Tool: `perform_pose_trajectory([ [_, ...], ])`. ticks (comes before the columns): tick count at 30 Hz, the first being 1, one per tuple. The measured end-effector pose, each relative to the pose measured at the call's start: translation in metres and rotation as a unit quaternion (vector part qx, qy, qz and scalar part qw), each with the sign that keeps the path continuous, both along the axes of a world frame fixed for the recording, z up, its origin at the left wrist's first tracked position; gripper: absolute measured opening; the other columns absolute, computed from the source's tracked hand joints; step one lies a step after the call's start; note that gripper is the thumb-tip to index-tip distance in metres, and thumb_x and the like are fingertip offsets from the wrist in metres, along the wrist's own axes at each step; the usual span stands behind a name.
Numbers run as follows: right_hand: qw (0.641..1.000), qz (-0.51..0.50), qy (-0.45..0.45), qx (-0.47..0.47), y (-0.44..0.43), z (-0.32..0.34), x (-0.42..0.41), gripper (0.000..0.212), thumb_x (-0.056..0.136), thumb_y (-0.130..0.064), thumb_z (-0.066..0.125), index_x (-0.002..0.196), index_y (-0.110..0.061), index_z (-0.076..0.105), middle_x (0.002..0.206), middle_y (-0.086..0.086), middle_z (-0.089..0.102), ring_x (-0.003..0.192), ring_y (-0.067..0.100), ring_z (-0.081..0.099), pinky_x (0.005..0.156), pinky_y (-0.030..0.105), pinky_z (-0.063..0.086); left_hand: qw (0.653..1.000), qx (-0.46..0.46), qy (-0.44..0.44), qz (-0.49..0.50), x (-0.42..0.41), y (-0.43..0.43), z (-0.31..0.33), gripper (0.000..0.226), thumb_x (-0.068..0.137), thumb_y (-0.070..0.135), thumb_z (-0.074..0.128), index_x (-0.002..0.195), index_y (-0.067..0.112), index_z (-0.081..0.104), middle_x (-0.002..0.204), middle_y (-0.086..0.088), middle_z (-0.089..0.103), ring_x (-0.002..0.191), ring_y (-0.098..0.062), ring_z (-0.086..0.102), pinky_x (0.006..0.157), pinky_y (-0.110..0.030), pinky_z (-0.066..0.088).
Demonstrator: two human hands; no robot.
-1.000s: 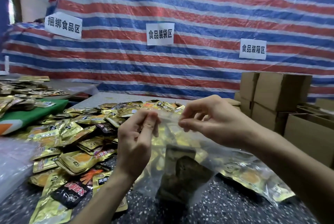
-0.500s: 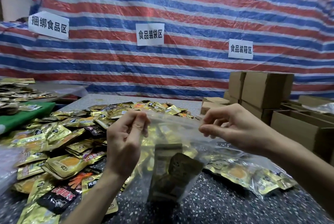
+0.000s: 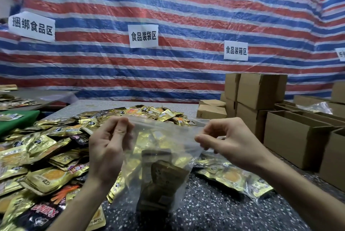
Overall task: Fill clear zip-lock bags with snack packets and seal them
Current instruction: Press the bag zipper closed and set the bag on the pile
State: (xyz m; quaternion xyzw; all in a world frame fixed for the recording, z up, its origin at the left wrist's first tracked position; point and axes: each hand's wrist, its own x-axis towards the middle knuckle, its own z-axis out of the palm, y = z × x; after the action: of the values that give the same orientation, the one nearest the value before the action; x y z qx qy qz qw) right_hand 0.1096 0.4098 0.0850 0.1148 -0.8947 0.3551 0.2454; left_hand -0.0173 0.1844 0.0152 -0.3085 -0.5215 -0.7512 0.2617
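Note:
A clear zip-lock bag (image 3: 164, 137) hangs upright between my hands above the speckled table (image 3: 214, 210), with dark snack packets (image 3: 160, 180) inside its lower part. My left hand (image 3: 108, 148) pinches the bag's top strip at its left end. My right hand (image 3: 227, 141) pinches the same strip at its right end, so the strip is stretched between them. A large heap of gold snack packets (image 3: 56, 156) covers the table to the left and behind the bag.
A filled clear bag of gold packets (image 3: 233, 176) lies on the table under my right forearm. Open and closed cardboard boxes (image 3: 291, 137) stand at the right. A green tray (image 3: 16, 120) sits far left. A striped tarp (image 3: 168, 16) with paper signs hangs behind.
My right hand has slid rightwards along the bag's top strip, away from my left hand. The gap between the hands has widened and the strip is now stretched out.

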Motion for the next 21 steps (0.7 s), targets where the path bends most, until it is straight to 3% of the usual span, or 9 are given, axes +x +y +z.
perform_pose_trajectory([
  [3, 0.997, 0.013, 0.0, -0.076, -0.003, -0.013, -0.002, 0.014, 0.085, -0.02, 0.075, 0.078, -0.008, 0.075, 0.073, 0.004, 0.075, 0.064, 0.016, 0.069, 0.056, 0.022, 0.053, 1.0, 0.002, -0.004, -0.001, -0.001, 0.0, -0.002, 0.024, 0.096, 0.031, 0.053, 0.081, 0.022, 0.069, 0.069, 0.007, 0.062, 0.057, -0.004, 0.054, 0.048, -0.015, 0.044],
  [11, 0.991, -0.005, 0.038, -0.129, 0.004, -0.028, 0.004, 0.028, 0.072, -0.037, 0.076, 0.07, -0.009, 0.076, 0.068, 0.002, 0.074, 0.058, 0.011, 0.068, 0.052, 0.015, 0.049, 0.999, -0.026, 0.003, 0.02, 0.0, 0.001, -0.005, 0.03, 0.092, 0.046, 0.057, 0.084, 0.02, 0.07, 0.072, -0.01, 0.061, 0.061, -0.017, 0.054, 0.05, -0.019, 0.043],
  [14, 0.983, 0.024, 0.008, -0.182, 0.004, -0.035, 0.006, 0.036, 0.069, -0.041, 0.081, 0.072, -0.007, 0.072, 0.074, 0.008, 0.075, 0.065, 0.018, 0.07, 0.059, 0.023, 0.055, 0.999, -0.019, 0.016, 0.027, 0.0, 0.0, -0.004, 0.028, 0.096, 0.039, 0.054, 0.084, 0.018, 0.069, 0.068, -0.008, 0.06, 0.057, -0.014, 0.052, 0.046, -0.018, 0.041],
  [17, 0.961, 0.081, -0.107, -0.24, -0.01, -0.047, 0.009, 0.055, 0.061, -0.049, 0.089, 0.096, -0.014, 0.064, 0.096, 0.008, 0.075, 0.083, 0.019, 0.072, 0.072, 0.03, 0.058, 0.999, -0.005, 0.013, 0.036, 0.001, -0.001, -0.002, 0.025, 0.098, 0.03, 0.052, 0.081, 0.018, 0.067, 0.062, -0.011, 0.056, 0.049, -0.02, 0.049, 0.04, -0.022, 0.038],
  [19, 0.96, 0.097, -0.197, -0.173, -0.025, -0.056, 0.01, 0.081, 0.06, -0.05, 0.091, 0.127, -0.03, 0.052, 0.121, -0.008, 0.069, 0.103, 0.008, 0.069, 0.086, 0.027, 0.056, 0.999, -0.015, 0.022, 0.04, 0.004, 0.003, -0.001, 0.025, 0.098, 0.025, 0.051, 0.08, 0.016, 0.066, 0.059, -0.01, 0.055, 0.045, -0.025, 0.049, 0.038, -0.027, 0.037],
  [21, 0.967, 0.069, -0.234, -0.068, -0.04, -0.067, 0.006, 0.105, 0.062, -0.055, 0.088, 0.147, -0.044, 0.027, 0.135, -0.019, 0.059, 0.119, 0.005, 0.061, 0.103, 0.032, 0.047, 0.998, -0.035, 0.031, 0.051, 0.009, 0.008, -0.003, 0.024, 0.096, 0.023, 0.051, 0.08, 0.022, 0.069, 0.062, -0.003, 0.06, 0.05, -0.011, 0.054, 0.043, -0.023, 0.043],
])
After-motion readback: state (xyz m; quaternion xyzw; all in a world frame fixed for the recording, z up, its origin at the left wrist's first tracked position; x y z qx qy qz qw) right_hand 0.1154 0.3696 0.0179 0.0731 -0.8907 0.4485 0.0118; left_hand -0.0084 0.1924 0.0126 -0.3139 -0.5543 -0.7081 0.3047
